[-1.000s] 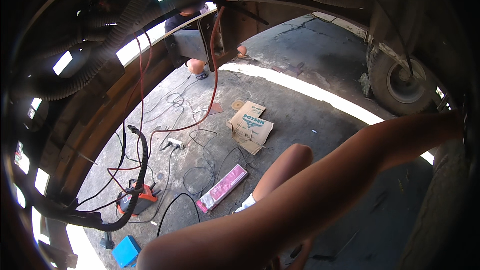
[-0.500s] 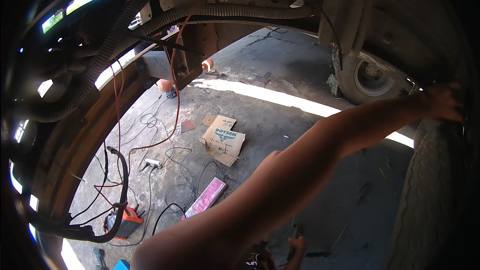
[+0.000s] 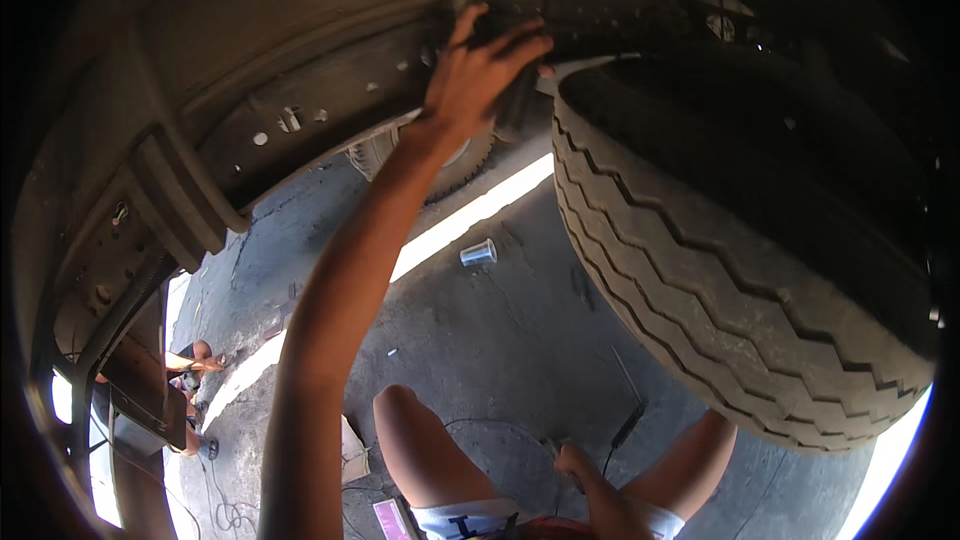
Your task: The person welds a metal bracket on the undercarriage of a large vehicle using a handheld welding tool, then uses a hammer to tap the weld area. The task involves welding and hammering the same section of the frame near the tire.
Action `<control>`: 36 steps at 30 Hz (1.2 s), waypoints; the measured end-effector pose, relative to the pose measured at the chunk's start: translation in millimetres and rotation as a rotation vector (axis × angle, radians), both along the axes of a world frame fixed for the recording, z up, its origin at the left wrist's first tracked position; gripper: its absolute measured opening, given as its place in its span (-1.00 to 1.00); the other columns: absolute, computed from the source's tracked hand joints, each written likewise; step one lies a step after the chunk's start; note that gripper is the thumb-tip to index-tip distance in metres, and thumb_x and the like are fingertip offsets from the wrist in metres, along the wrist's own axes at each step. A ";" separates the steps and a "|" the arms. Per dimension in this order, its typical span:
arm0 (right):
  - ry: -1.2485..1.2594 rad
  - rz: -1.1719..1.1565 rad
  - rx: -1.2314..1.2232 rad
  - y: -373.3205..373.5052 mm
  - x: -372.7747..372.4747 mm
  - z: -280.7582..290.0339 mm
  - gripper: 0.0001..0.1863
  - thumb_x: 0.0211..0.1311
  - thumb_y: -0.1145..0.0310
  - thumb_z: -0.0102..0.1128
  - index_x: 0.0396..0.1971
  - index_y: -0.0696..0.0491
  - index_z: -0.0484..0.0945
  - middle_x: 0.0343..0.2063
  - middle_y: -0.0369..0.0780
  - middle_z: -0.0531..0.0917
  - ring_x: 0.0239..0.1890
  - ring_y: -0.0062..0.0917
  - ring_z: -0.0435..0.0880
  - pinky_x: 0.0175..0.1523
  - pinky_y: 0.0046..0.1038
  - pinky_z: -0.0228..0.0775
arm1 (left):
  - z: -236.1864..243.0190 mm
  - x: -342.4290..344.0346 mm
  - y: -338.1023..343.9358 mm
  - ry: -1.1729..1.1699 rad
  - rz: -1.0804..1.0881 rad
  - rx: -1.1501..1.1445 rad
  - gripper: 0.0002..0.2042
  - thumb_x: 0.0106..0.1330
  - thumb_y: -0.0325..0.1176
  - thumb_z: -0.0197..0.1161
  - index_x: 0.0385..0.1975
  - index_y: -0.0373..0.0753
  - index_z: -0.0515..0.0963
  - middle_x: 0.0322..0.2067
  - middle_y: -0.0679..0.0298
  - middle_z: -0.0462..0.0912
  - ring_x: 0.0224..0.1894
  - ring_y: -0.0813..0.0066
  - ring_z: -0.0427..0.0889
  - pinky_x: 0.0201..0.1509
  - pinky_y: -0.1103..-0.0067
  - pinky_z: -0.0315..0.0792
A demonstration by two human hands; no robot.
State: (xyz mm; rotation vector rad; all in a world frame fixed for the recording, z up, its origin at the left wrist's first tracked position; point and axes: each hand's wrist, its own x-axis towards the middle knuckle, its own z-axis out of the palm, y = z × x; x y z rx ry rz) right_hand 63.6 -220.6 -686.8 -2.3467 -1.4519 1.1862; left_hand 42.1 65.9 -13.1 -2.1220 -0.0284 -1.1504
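My left hand (image 3: 475, 75) is raised at the end of an outstretched arm, close under the dark vehicle frame (image 3: 375, 90). Its fingers are spread with nothing seen in them. Just to its right stands the large truck tyre (image 3: 690, 270) with zigzag tread. Low in front of my lap, my right hand (image 3: 578, 462) is closed around something small and partly hidden, which I cannot make out. A thin cable (image 3: 500, 423) curves over the floor towards that hand. Beyond it, a dark handle with a thin rod (image 3: 628, 427) lies on the floor.
A second wheel (image 3: 455, 172) stands behind my left forearm. A clear cup (image 3: 478, 253) lies on the concrete floor. At left, another person's hand (image 3: 207, 363) shows below the frame. Cardboard (image 3: 354, 452) and a pink box (image 3: 392, 520) lie near my knees.
My view has swung to the right, bringing the large tyre and my knees into sight. My left hand has left the tyre's top and now hangs free with fingers spread.
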 end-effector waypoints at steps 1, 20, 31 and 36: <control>0.037 -0.049 -0.044 -2.3 -2.2 6.0 -0.65 0.00 0.31 0.32 -0.27 0.26 0.70 -0.34 0.06 0.74 -0.26 -0.16 0.77 -0.14 -0.18 0.55 | 2.8 0.2 -2.4 0.020 -0.019 -0.030 -0.66 0.24 -0.22 0.34 0.03 0.00 0.58 0.12 0.37 0.65 0.12 0.33 0.65 0.48 0.22 0.13; 0.105 -0.155 -0.242 -9.4 -15.7 57.7 -0.56 0.13 0.26 0.29 0.01 0.14 0.65 -0.01 -0.04 0.70 0.08 -0.15 0.67 0.12 -0.10 0.50 | 81.6 49.9 -20.4 0.122 -0.220 -0.242 -0.56 0.01 -0.60 0.32 -0.01 -0.26 0.56 -0.16 -0.04 0.68 -0.12 0.01 0.69 -0.09 0.33 0.52; 0.129 -0.218 0.076 -9.0 -24.7 60.8 -0.58 0.23 0.26 0.20 -0.03 0.26 0.59 -0.18 0.09 0.71 -0.13 -0.02 0.72 -0.06 -0.11 0.55 | 129.5 29.7 -22.2 0.165 0.014 -0.059 -0.66 0.27 -0.10 0.34 -0.04 -0.11 0.64 -0.22 -0.01 0.72 -0.14 -0.09 0.69 -0.08 0.23 0.53; 0.169 -0.351 0.501 13.4 -43.4 113.0 -0.55 0.33 0.23 0.18 0.07 0.23 0.44 -0.31 0.12 0.68 -0.25 0.02 0.71 -0.16 -0.08 0.54 | 123.1 33.6 -23.6 0.059 -0.148 -0.113 -0.61 0.27 0.04 0.35 -0.05 -0.09 0.66 -0.22 0.00 0.72 -0.14 -0.09 0.69 -0.10 0.22 0.54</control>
